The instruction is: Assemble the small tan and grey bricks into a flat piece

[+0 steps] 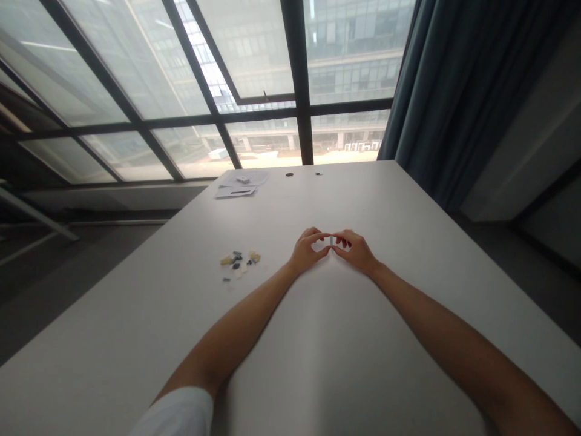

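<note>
Left hand [307, 251]: thumb and forefinger curve round into a ring, their tips brought together on one side of a small pale grey piece [331, 241].
Right hand [358, 251]: mirrors the left, thumb and forefinger tips on the piece's other side, the remaining fingers curled behind.
Small pale grey piece: upright between the two hands, pinched by both; its exact shape is too small to tell.
Loose pieces: a scattered group left of the left hand, well apart from it, with yellow pieces [226, 260], dark pieces [236, 266] and some pale ones.
Counter [385, 351]: white, spreading beneath and around both hands.
Papers [227, 193]: beyond the hands and to their left, near the counter's far edge.
Window [254, 54]: past the counter, ahead of the hands.
Curtain [436, 103]: dark blue, beyond the right hand, off to its right.
</note>
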{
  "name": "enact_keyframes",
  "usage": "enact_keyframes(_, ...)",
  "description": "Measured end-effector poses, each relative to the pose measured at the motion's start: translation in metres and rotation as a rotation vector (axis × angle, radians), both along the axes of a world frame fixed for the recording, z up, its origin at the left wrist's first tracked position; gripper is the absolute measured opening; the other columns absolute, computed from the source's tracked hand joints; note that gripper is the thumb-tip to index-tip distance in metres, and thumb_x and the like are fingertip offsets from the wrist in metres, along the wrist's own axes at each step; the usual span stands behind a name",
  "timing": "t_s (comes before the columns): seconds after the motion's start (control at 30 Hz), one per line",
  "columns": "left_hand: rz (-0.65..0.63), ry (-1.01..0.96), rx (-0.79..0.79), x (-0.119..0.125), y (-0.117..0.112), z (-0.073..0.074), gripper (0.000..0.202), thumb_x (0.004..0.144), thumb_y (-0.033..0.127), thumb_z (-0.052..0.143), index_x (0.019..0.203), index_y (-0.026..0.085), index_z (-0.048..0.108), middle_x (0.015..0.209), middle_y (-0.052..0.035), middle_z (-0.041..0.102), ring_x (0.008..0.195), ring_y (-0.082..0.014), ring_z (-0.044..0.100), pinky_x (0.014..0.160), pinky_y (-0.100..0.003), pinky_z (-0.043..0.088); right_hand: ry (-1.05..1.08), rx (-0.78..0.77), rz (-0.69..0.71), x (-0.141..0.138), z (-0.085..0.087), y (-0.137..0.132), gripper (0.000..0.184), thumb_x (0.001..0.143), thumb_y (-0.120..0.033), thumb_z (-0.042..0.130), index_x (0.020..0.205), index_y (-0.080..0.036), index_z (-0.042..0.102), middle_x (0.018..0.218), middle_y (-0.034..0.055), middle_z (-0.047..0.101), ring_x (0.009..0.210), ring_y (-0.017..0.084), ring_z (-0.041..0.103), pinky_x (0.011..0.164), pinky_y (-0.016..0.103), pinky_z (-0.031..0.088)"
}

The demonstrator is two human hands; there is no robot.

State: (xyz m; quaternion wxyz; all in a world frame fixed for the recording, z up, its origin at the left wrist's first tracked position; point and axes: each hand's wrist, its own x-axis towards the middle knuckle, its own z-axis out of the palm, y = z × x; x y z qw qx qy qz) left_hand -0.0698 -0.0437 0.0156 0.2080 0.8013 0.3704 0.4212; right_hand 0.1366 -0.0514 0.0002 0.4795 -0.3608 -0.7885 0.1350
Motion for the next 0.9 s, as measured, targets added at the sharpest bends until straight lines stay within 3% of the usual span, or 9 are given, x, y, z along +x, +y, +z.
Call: enact_keyframes(0.9,-0.014,-0.014,0.006,0.0005,0.0016,-0.0002,0.035,0.078,0.023,0.074,0.113,0.026,0.074,0.091,-0.0050,0.062,0.085,-0.0175,0.054,0.073,-0.028,0.044,-0.016,0.004,-0.005,0.0000,-0.0026,0.0019,0.027,0.081,-0.019,0.069,0.109,-0.023,0.068,0.081,0.0002,0.064,0.067,0.015,0.051,0.070,0.031,0.045)
